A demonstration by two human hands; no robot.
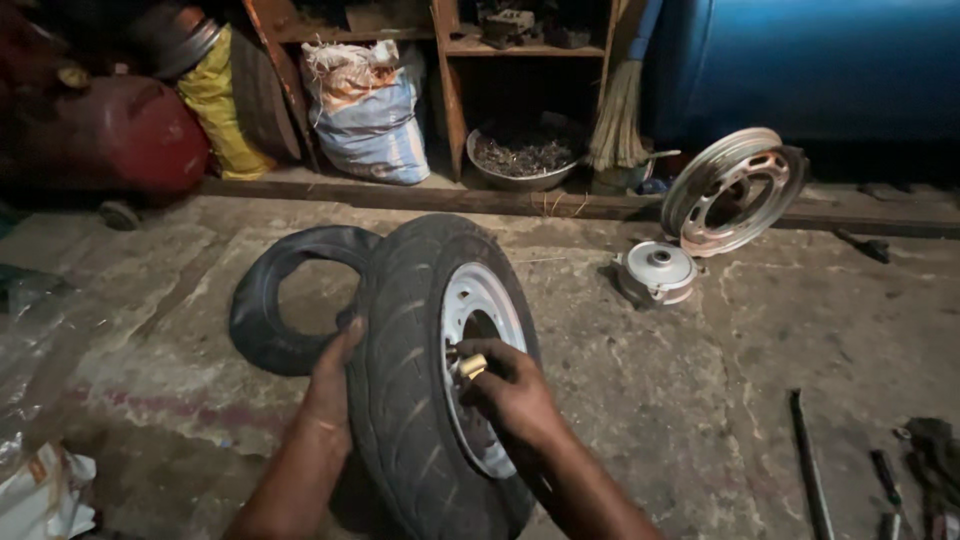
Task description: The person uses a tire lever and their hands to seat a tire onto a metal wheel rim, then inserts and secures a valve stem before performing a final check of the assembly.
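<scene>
Two hands are working on a small tyre (405, 400) that is standing upright on the concrete floor (700, 400), mounted on a pale metal rim (487, 300). The left hand (335, 385) is lying flat and open against the tread on the far side, steadying the wheel, while the right hand (510, 390) is closing its fingertips around a small brass-coloured valve piece (470, 366) poking out through the rim. Judging by its thick rubber and steel centre, the wheel is probably fairly heavy and stiff, apt to roll or tip if released, so the tread top and the rim edge are looking like the safest holds; the brass piece is small and likely easy to fumble. Just beyond the left hand a limp black inner tube (275, 300) is leaning against the tyre, soft and floppy. Well beyond the right hand a round hub part (657, 270) is lying on the floor, with a bare rim half (735, 190) propped up behind it. Out to the right of the right hand, long dark tools (810, 470) are lying about. Crumpled plastic (40, 490) is sitting out to the left of the left hand. Nothing is crowding either hand directly
</scene>
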